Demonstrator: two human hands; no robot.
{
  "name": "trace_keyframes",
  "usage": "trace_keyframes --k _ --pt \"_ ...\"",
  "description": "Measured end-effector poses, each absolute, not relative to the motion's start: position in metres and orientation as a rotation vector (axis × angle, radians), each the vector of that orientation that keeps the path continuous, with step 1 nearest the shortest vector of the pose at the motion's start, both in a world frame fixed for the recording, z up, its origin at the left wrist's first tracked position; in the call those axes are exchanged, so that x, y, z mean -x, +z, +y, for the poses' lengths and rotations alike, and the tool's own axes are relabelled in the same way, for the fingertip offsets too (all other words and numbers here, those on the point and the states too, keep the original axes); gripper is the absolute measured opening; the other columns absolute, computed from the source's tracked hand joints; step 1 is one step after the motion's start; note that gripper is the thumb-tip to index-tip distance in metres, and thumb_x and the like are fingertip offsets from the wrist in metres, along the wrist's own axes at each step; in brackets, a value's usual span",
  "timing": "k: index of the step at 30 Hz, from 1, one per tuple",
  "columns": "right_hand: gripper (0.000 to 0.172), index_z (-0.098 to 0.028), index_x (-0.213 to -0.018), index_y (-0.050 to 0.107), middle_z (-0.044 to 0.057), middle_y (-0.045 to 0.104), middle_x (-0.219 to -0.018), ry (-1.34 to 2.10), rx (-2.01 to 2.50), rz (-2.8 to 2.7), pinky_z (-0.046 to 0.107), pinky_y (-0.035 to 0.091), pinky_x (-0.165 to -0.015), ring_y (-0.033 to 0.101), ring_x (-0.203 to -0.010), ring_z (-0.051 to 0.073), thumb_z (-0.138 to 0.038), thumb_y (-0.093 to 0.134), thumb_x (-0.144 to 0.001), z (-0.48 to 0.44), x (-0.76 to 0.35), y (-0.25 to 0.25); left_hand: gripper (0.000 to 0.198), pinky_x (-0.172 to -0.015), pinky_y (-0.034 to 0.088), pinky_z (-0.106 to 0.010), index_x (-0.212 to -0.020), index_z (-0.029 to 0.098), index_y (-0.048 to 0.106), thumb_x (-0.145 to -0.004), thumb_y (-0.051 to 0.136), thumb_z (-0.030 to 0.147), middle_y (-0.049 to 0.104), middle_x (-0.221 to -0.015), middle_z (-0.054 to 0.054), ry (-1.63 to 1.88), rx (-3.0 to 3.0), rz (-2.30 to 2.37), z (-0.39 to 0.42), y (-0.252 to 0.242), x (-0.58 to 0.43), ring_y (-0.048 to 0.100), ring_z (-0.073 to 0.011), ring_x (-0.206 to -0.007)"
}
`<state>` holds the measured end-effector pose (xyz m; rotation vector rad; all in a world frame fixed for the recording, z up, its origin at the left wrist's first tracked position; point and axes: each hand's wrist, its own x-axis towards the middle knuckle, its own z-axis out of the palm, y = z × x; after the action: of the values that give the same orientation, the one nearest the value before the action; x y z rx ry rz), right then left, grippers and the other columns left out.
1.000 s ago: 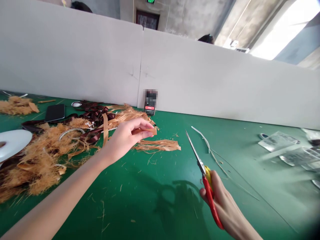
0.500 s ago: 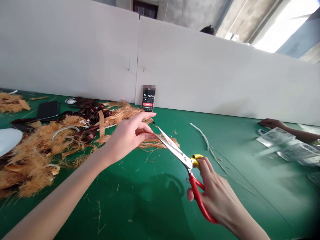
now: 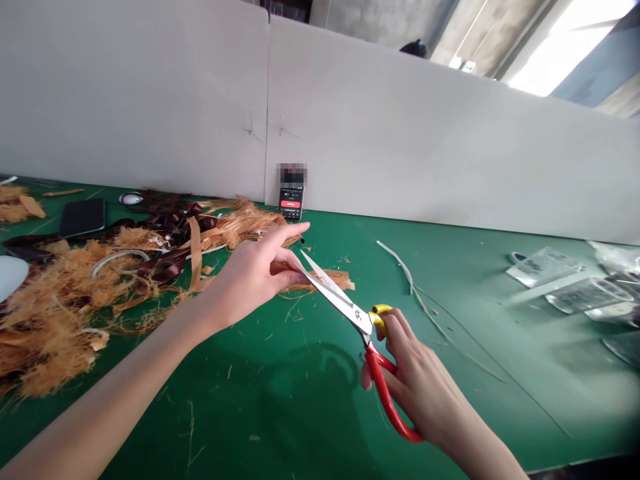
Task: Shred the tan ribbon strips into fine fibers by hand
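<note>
My left hand (image 3: 255, 273) is raised over the green table (image 3: 320, 400) and pinches a small tan ribbon piece, mostly hidden by the fingers, with the forefinger stretched out. My right hand (image 3: 415, 380) grips red-and-yellow-handled scissors (image 3: 360, 327). Their blades are parted and their tips meet the pinched piece at my left fingertips. Below the blades lies a frayed tan ribbon strip (image 3: 330, 280) on the table.
A heap of frayed tan fibres and dark maroon ribbons (image 3: 100, 280) covers the left of the table, with a black phone (image 3: 83, 217) beyond it. A small timer phone (image 3: 291, 197) leans on the white partition (image 3: 400, 147). Clear plastic packets (image 3: 575, 287) lie at the right; thin pale strips (image 3: 415, 287) lie mid-table.
My right hand swung the scissors left from upright to the pinched piece and parted the blades. A co-worker's hand seen at the right half a second ago has gone.
</note>
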<state>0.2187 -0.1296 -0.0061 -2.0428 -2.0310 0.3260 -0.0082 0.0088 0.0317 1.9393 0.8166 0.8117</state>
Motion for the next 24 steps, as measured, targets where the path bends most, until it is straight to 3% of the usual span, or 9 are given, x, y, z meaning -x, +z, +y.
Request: trace_keyframes --k 5,12,17,19,21,24 --pt "0.033 -0.024 -0.083 0.039 0.004 0.050 -0.088 0.301 2.002 -2.051 0.030 0.046 -0.046 0.046 -0.049 0.013 -0.057 0.038 -0.089 -0.128 -0.217 -0.007 0.062 -0.084 0.054 -0.030 -0.140 0.024 0.039 -0.084 0.064 0.024 0.076 -0.089 0.000 0.800 -1.958 0.810 0.010 0.031 0.009 0.071 -0.0201 -0.083" --pt "0.026 -0.026 -0.080 0.032 0.003 0.049 -0.082 0.138 1.965 -2.094 0.028 0.041 -0.040 0.043 -0.044 0.012 -0.048 0.037 -0.092 -0.129 -0.220 -0.015 0.068 -0.087 0.054 -0.036 -0.140 0.025 0.041 -0.079 0.069 0.034 0.076 -0.090 -0.002 0.793 -1.890 0.819 0.008 0.032 0.007 0.071 -0.0244 -0.087" --pt "0.021 -0.024 -0.081 0.036 0.006 0.051 -0.088 0.259 1.947 -2.045 0.030 0.046 -0.047 0.054 -0.050 0.014 -0.039 0.030 -0.095 -0.131 -0.223 -0.020 0.070 -0.082 0.054 -0.035 -0.140 0.030 0.039 -0.078 0.071 0.037 0.076 -0.085 0.000 0.773 -1.863 0.828 0.007 0.030 0.009 0.071 -0.0240 -0.085" --pt "0.021 -0.024 -0.080 0.037 0.006 0.050 -0.088 0.343 1.931 -1.999 0.031 0.049 -0.051 0.057 -0.054 0.015 -0.037 0.029 -0.095 -0.132 -0.224 -0.018 0.061 -0.074 0.055 -0.031 -0.134 0.031 0.046 -0.079 0.070 0.039 0.075 -0.084 0.001 0.750 -1.851 0.876 0.007 0.028 0.009 0.070 -0.0219 -0.080" --pt "0.023 -0.024 -0.079 0.038 0.005 0.049 -0.086 0.386 1.918 -1.969 0.031 0.049 -0.052 0.058 -0.056 0.014 -0.036 0.027 -0.096 -0.133 -0.224 -0.016 0.039 -0.070 0.054 -0.029 -0.117 0.027 0.060 -0.080 0.068 0.039 0.074 -0.085 0.000 0.753 -1.803 0.900 0.006 0.025 0.008 0.069 -0.0192 -0.077" --pt "0.022 -0.024 -0.077 0.035 0.006 0.051 -0.086 0.355 1.927 -1.972 0.030 0.048 -0.049 0.056 -0.053 0.013 -0.034 0.027 -0.095 -0.135 -0.224 -0.013 0.019 -0.076 0.055 -0.028 -0.091 0.020 0.065 -0.083 0.065 0.038 0.074 -0.087 -0.002 0.797 -1.600 0.856 0.002 0.019 0.003 0.070 -0.0174 -0.080"
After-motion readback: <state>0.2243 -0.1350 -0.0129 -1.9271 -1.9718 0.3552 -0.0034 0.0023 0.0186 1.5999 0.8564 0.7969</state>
